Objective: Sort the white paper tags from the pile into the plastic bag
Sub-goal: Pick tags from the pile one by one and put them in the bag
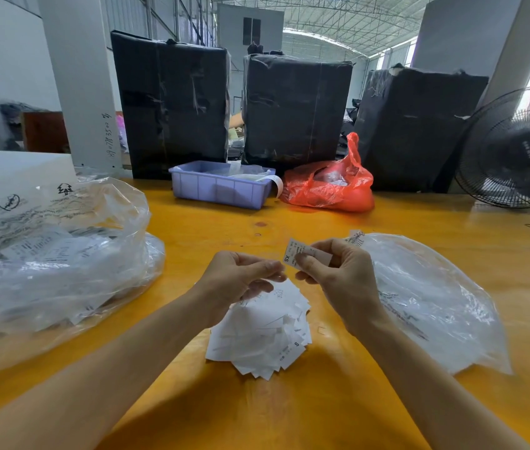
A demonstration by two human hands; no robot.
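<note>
Fingertips of the right hand (338, 271) pinch one thin paper tag (302, 253) printed XS, lifted above the pile (267, 332). Beside it the left hand (241, 280) curls loosely, apparently holding nothing. Many flat white slips remain heaped on the yellow table (289, 410); the crinkled clear plastic bag (429, 303) at right looks nearly empty.

Glossy wood table (289, 417); matt paper tags (267, 332).
</note>
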